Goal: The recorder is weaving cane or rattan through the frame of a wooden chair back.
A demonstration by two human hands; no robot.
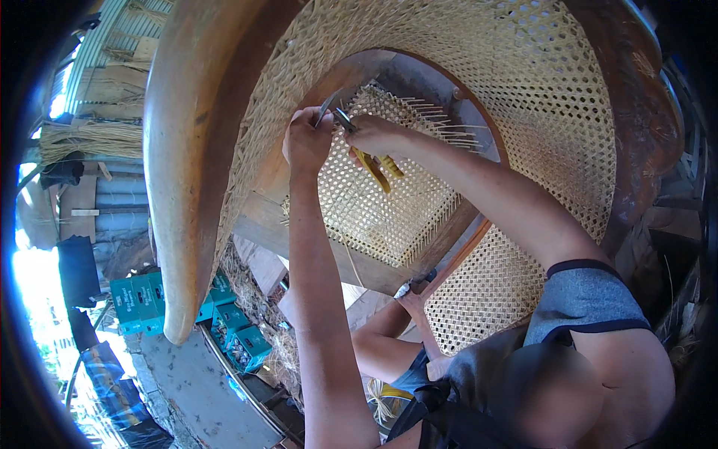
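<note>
My right hand (374, 138) is closed round a pair of cutting pliers with yellow handles (372, 170), its metal jaws pointing up and left. Close beside it, my left hand (307, 141) pinches a thin grey pointed thing (325, 110) whose kind I cannot make out. The tips of both tools are a short way apart. Both hands are over the woven cane seat (389, 217) of a large wooden chair. Loose cane strand ends (449, 127) stick out in a row along the far right side of the seat panel.
Woven cane backrest (553, 82) curves round the far and right sides. A thick wooden armrest (179, 187) rises at the left. Teal boxes (138, 303) stand beyond it, near heaped fibre scraps (277, 344). Bundled cane strands (90, 142) lie at the far left.
</note>
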